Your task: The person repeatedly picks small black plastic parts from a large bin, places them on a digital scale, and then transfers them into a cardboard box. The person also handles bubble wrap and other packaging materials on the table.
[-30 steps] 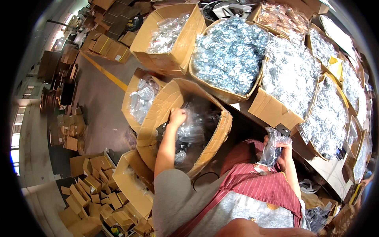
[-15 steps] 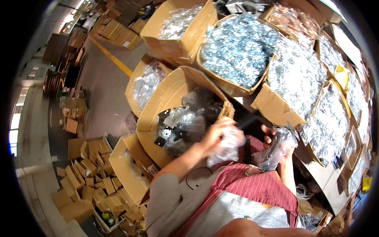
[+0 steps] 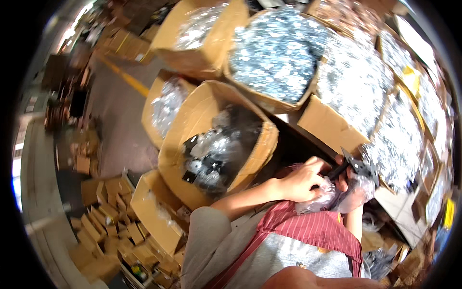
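By our apron (image 3: 303, 226), our left hand (image 3: 301, 185) is closed on one bag (image 3: 310, 207), right hand (image 3: 354, 200) grips another with black brackets (image 3: 364, 168) (can't count 'em); one flap (image 3: 332, 126) juts just beyond, one big box (image 3: 190, 129) and two smaller boxes (image 3: 146, 204) crowd our left.

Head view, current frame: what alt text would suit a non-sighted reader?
Bare left hand and right hand close together before a maroon pinstriped apron, gripping crumpled clear plastic and a black angular part. Leftward, an open brown cardboard box holds plastic-wrapped black parts.

bagged parts (image 3: 215, 147): in carton (image 3: 174, 151) | carton: left of left hand (image 3: 301, 183) and right hand (image 3: 355, 198)
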`<state>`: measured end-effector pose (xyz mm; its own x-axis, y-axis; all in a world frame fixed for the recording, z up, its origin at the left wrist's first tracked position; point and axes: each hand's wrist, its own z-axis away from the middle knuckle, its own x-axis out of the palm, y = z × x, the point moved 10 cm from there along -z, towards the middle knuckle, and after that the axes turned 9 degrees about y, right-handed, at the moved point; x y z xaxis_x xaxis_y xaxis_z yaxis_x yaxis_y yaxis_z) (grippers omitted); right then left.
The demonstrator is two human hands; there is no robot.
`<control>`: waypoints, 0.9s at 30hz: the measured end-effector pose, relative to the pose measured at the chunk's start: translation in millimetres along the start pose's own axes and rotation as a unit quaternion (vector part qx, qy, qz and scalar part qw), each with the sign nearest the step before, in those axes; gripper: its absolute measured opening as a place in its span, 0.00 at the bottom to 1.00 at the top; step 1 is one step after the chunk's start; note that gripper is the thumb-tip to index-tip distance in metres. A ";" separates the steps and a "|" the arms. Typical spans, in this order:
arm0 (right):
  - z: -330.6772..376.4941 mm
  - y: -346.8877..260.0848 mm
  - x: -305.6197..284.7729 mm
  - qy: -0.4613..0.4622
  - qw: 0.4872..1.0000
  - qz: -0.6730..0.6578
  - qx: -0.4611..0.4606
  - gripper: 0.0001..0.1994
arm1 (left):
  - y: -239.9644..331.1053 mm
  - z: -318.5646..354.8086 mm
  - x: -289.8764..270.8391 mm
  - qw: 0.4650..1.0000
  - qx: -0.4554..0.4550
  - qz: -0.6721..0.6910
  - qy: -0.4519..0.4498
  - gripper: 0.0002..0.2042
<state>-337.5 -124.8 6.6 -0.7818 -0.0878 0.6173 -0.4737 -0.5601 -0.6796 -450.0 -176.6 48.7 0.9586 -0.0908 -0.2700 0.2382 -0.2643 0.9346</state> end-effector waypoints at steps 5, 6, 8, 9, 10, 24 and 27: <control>11.0 -56.4 -38.3 0.032 0.954 -0.289 -0.073 0.11 | 17.7 -25.4 0.2 0.985 0.024 -0.155 -0.076 0.10; 19.1 -70.4 -38.9 0.020 0.942 -0.325 -0.088 0.12 | 19.3 -27.0 4.8 0.981 0.022 -0.167 -0.097 0.11; 19.8 -100.5 -32.9 -0.113 0.930 -0.342 -0.070 0.14 | 20.3 -30.4 21.0 0.967 0.024 -0.219 -0.129 0.14; 25.1 -108.4 -37.6 -0.168 0.923 -0.340 -0.058 0.16 | 21.1 -33.0 33.8 0.958 0.031 -0.245 -0.144 0.15; 28.2 -110.4 -52.2 -0.146 0.928 -0.336 -0.066 0.16 | 32.1 -39.7 45.6 0.955 0.067 -0.254 -0.138 0.15; 113.0 -232.5 -277.0 -0.131 0.942 -0.289 -0.112 0.27 | 109.5 -140.4 282.4 0.941 0.132 -0.311 0.005 0.11; 142.1 -258.8 -322.1 -0.122 0.949 -0.266 -0.114 0.32 | 122.9 -166.4 347.6 0.964 0.089 -0.250 0.002 0.11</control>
<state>94.5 -68.7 40.0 -0.3031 -0.0456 0.9519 -0.8727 -0.3879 -0.2964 -61.6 -80.8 108.4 0.7315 0.0936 -0.6753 0.6404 -0.4342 0.6335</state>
